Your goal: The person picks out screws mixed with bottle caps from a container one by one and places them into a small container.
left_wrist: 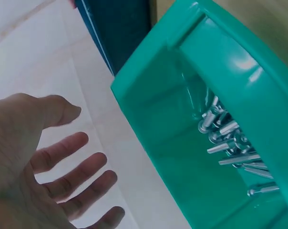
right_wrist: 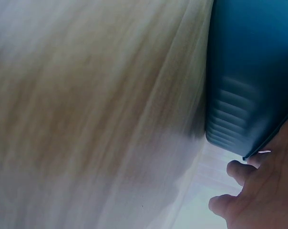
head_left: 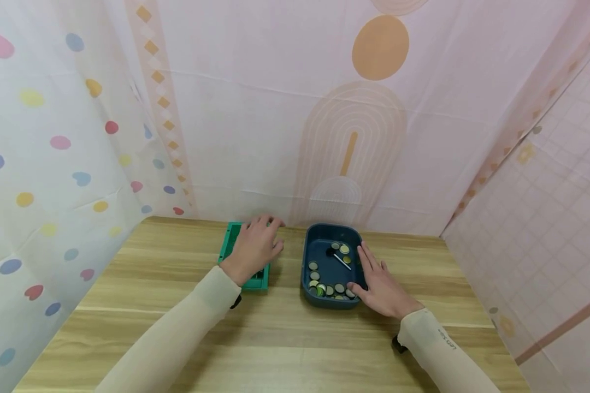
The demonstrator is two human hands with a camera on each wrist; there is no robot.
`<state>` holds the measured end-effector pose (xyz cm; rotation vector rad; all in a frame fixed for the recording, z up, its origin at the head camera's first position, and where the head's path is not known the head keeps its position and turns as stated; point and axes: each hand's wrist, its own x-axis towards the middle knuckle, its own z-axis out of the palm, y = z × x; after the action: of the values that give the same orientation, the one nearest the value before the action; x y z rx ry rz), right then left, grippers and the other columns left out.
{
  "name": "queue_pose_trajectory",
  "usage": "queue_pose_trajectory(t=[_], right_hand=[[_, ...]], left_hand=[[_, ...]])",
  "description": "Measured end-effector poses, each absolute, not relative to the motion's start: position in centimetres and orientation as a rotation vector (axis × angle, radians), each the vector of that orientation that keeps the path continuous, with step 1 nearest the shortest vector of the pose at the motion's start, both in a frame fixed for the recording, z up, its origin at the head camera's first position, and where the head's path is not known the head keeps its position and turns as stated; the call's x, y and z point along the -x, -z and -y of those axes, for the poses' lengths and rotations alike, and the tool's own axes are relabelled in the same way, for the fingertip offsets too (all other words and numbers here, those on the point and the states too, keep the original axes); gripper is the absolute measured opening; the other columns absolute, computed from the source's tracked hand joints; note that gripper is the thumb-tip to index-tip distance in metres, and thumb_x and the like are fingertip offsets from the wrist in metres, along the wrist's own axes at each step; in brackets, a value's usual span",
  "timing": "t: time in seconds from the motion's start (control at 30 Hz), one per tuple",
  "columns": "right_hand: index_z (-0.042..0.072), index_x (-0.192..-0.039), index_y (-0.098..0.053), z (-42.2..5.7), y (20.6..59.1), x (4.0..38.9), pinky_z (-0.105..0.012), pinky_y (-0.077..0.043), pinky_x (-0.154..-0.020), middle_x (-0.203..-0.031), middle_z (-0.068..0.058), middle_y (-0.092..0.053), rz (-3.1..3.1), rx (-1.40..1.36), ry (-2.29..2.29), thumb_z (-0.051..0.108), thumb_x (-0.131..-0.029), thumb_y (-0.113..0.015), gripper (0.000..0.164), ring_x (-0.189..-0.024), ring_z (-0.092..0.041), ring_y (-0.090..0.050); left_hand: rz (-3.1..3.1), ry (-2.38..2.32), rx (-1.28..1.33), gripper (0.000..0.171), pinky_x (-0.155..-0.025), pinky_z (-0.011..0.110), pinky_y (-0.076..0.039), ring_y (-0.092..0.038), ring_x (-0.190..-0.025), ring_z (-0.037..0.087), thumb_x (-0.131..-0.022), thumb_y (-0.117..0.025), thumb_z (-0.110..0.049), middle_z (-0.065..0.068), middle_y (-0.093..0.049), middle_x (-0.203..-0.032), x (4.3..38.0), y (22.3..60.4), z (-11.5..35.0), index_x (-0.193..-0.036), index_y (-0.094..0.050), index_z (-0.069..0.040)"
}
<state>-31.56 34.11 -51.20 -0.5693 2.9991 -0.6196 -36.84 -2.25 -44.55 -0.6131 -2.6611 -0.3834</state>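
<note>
My left hand point(head_left: 255, 246) is over the green bin point(head_left: 263, 284), its fingers spread loosely and nothing in them. In the left wrist view, a pile of shiny metal bolts or screws point(left_wrist: 230, 138) lies in the bin, apart from the fingers. My right hand point(head_left: 384, 289) rests on the right rim of the dark blue basin point(head_left: 324, 232), fingers extended along it and thumb over the near right part. Inside the basin are several round bottle caps point(head_left: 314, 275), mostly along the near and left sides, and a white stick point(head_left: 343, 262) with a black end.
Both containers stand on a wood-grain table point(head_left: 285, 338), a narrow gap between them. A patterned curtain point(head_left: 246, 136) hangs right behind the table's far edge. More cloth hangs on the left and right sides.
</note>
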Motion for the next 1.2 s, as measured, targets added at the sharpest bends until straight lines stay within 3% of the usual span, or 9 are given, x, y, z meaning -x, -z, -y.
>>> queue_pose_trajectory(t=[0.13,0.53,0.8,1.2], right_hand=[[0.003,-0.187,-0.002,-34.1,51.2,31.6,-0.080,-0.015,-0.142,-0.198,-0.017,0.005,-3.000,0.570,0.617,0.046,-0.119,-0.066,0.102,-0.180,-0.049,-0.024],[0.004,-0.187,-0.003,-34.2,51.3,31.7,-0.080,-0.017,-0.142,-0.198,-0.017,0.004,-2.994,0.571,0.608,0.047,-0.119,-0.066,0.102,-0.180,-0.049,-0.025],[0.005,-0.187,-0.002,-34.4,51.3,31.9,-0.080,-0.016,-0.142,-0.198,-0.016,0.006,-2.989,0.574,0.614,0.048,-0.119,-0.065,0.103,-0.180,-0.048,-0.025],[0.005,-0.187,0.001,-34.4,51.3,31.8,-0.081,-0.015,-0.141,-0.198,-0.017,0.008,-2.974,0.594,0.618,0.046,-0.120,-0.064,0.102,-0.180,-0.049,-0.023]], left_hand=[[2.679,0.261,0.709,0.040,-0.124,0.071,-0.054,-0.070,-0.144,0.042,-0.111,-0.078,-0.024,0.017,-0.074,-0.152,36.9,44.5,1.1,-0.148,-0.074,-0.011],[2.723,0.118,1.012,0.050,-0.138,0.073,-0.037,-0.058,-0.159,0.039,-0.111,-0.083,-0.038,0.012,-0.063,-0.169,36.5,44.4,-3.2,-0.155,-0.071,-0.019],[2.761,-0.106,1.129,0.056,-0.141,0.068,-0.037,-0.060,-0.159,0.031,-0.110,-0.083,-0.046,0.005,-0.066,-0.167,37.7,44.4,-6.7,-0.161,-0.069,-0.026],[2.817,-0.371,1.244,0.057,-0.138,0.059,-0.045,-0.063,-0.156,0.024,-0.112,-0.080,-0.047,-0.001,-0.067,-0.167,39.3,45.1,-11.9,-0.165,-0.066,-0.033]])
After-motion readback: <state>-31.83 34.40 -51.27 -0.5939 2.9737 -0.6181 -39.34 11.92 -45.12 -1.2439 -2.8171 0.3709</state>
